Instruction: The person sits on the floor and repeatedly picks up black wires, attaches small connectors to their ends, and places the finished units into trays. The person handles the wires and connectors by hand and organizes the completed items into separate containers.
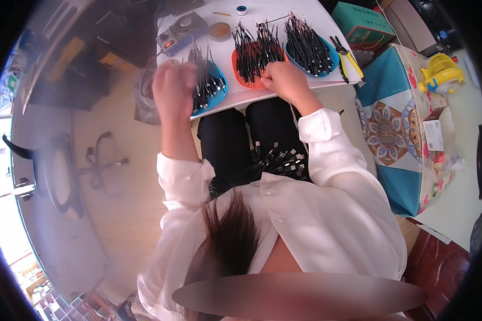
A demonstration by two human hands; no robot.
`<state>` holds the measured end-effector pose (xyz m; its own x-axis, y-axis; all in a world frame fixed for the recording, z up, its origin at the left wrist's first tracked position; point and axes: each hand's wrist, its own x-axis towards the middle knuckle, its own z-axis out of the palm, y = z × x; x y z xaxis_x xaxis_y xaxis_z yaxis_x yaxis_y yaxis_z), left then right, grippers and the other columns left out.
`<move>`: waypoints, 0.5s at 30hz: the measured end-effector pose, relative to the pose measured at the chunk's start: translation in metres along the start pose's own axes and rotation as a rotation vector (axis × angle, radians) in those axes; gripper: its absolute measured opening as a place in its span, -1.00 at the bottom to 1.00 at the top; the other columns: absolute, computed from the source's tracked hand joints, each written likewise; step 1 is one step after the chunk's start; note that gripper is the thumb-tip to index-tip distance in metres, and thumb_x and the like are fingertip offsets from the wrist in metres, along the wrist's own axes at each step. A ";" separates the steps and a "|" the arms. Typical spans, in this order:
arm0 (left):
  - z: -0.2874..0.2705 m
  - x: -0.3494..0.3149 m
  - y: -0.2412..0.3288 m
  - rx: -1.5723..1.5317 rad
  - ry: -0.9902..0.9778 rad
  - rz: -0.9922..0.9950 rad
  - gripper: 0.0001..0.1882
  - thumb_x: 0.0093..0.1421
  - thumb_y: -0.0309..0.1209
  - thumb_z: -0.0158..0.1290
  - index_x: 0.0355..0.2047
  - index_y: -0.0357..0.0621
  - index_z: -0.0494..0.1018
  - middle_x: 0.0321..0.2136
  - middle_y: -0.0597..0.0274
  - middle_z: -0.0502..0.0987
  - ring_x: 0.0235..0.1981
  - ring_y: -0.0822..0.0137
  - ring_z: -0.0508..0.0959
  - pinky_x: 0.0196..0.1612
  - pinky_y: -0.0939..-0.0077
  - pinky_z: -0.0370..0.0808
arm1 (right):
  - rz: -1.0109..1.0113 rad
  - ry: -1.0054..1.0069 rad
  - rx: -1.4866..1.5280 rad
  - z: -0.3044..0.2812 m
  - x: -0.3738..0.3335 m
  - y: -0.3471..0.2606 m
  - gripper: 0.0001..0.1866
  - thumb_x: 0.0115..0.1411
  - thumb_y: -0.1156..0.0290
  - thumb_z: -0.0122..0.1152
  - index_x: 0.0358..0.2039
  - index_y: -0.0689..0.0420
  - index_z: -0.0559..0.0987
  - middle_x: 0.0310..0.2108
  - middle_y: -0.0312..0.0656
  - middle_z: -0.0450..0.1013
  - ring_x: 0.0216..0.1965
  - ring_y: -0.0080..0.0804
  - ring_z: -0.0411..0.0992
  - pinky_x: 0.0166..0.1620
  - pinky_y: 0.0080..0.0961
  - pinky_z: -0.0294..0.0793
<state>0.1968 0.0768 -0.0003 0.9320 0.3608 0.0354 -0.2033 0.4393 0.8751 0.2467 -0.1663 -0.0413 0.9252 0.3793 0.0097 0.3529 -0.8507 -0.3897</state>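
My left hand (174, 83) is raised beside the left blue tray (218, 96), which holds a bunch of black cables (202, 88) with small metal plugs. Motion blurs its fingers, so their grip does not show. At the front edge of the orange tray (250, 84), my right hand (286, 81) has its fingers pinched together; what is between them, if anything, is hidden. More black cables (256, 56) with thin reddish wire ends stand in that tray. To its right, another blue tray (322, 68) carries a similar bunch. Several cables with USB plugs (284, 160) lie across my lap.
A soldering station (183, 33), a round tin (219, 31) and a small spool (241, 10) stand farther back on the white table (284, 9). Yellow-handled cutters (351, 61) lie at its right edge. A green box (361, 25) and yellow fan (442, 74) are at right.
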 end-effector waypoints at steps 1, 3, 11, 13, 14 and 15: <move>0.003 -0.012 -0.003 0.017 0.018 -0.060 -0.82 0.33 -0.44 -0.14 -0.20 -0.31 0.37 -0.45 0.00 0.54 -0.71 0.51 0.21 -0.64 0.62 0.13 | -0.021 -0.033 0.091 -0.006 0.000 0.002 -0.77 0.03 0.24 0.31 -0.45 0.15 0.62 -0.44 -0.14 0.57 -0.36 -0.21 0.54 -0.32 -0.28 0.48; 0.004 -0.034 -0.009 -0.046 -0.064 -0.180 -0.80 0.33 -0.43 -0.13 -0.19 -0.33 0.39 -0.52 0.06 0.52 -0.73 0.49 0.23 -0.67 0.64 0.12 | -0.038 -0.116 0.253 -0.022 -0.002 0.011 -0.75 0.06 0.24 0.32 -0.44 0.19 0.62 -0.49 -0.17 0.56 -0.45 -0.31 0.53 -0.35 -0.36 0.45; 0.029 -0.091 -0.051 -0.145 -0.079 -0.400 -0.75 0.40 -0.37 -0.15 -0.15 -0.32 0.42 -0.30 -0.07 0.60 -0.32 0.12 0.65 -0.34 0.47 0.61 | 0.030 -0.045 0.834 -0.042 -0.079 -0.007 -0.83 0.22 0.39 0.24 -0.39 0.25 0.54 -0.54 -0.47 0.40 -0.50 -0.76 0.28 -0.41 -0.73 0.28; 0.042 -0.097 -0.050 -0.208 -0.096 -0.378 -0.75 0.40 -0.37 -0.16 -0.13 -0.32 0.41 -0.26 -0.08 0.59 -0.24 0.06 0.64 -0.24 0.35 0.63 | -0.058 0.069 0.795 -0.039 -0.109 -0.023 -0.84 0.17 0.40 0.28 -0.42 0.23 0.53 -0.57 -0.41 0.41 -0.54 -0.71 0.32 -0.45 -0.65 0.32; 0.047 -0.100 -0.049 -0.237 -0.096 -0.378 -0.74 0.40 -0.37 -0.16 -0.12 -0.33 0.41 -0.24 -0.09 0.59 -0.20 0.03 0.64 -0.18 0.29 0.64 | -0.102 0.097 0.807 -0.036 -0.119 -0.030 -0.81 0.14 0.39 0.31 -0.44 0.23 0.52 -0.60 -0.35 0.43 -0.56 -0.64 0.35 -0.46 -0.57 0.36; 0.052 -0.102 -0.046 -0.244 -0.095 -0.380 -0.74 0.41 -0.38 -0.17 -0.11 -0.34 0.40 -0.21 -0.11 0.58 -0.16 0.01 0.63 -0.12 0.18 0.63 | -0.113 0.122 0.733 -0.034 -0.127 -0.035 -0.81 0.11 0.41 0.33 -0.46 0.22 0.50 -0.60 -0.31 0.42 -0.59 -0.58 0.36 -0.48 -0.55 0.36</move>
<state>0.1266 -0.0228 -0.0186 0.9751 0.0646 -0.2122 0.1043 0.7107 0.6957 0.1211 -0.1968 0.0023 0.9127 0.3709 0.1716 0.3030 -0.3324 -0.8931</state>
